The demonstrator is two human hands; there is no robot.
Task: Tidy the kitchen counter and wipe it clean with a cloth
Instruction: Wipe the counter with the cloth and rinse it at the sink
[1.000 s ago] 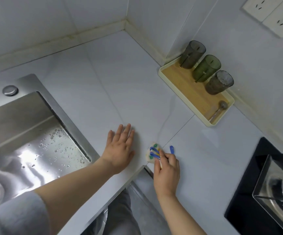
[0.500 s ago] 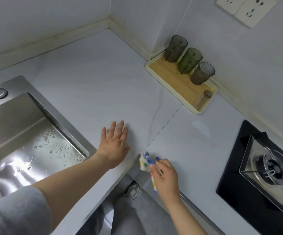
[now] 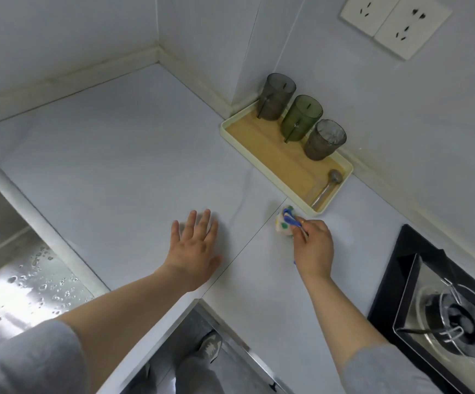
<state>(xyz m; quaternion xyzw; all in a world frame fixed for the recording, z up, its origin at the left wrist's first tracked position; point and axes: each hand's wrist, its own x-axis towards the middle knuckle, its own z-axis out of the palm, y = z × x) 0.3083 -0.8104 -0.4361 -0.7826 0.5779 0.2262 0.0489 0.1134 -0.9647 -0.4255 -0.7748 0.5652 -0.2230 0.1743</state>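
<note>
- Counter [image 3: 117, 172]: under both hands. Wipe it in overlapping strokes with even pressure.
- Sink [image 3: 17, 251]: well left of your left hand [image 3: 195, 251], which lies flat, fingers spread, bracing.
- Hob [image 3: 443, 308]: right of your right hand [image 3: 313, 248]. Skirt its edge.
- Tray [image 3: 281, 157]: just beyond the right hand, likely to block your stroke. It carries three cups [image 3: 301, 118] and a spoon [image 3: 325, 189].
- Cloth [image 3: 284, 223]: bunched, grasped in your right fingers and pressed on the counter.

Grey sleeves [image 3: 26, 362] to about the elbows; bare forearms [image 3: 122, 302]; grey trousers [image 3: 193, 378]; grey shoe [image 3: 209, 348] with pale markings
</note>
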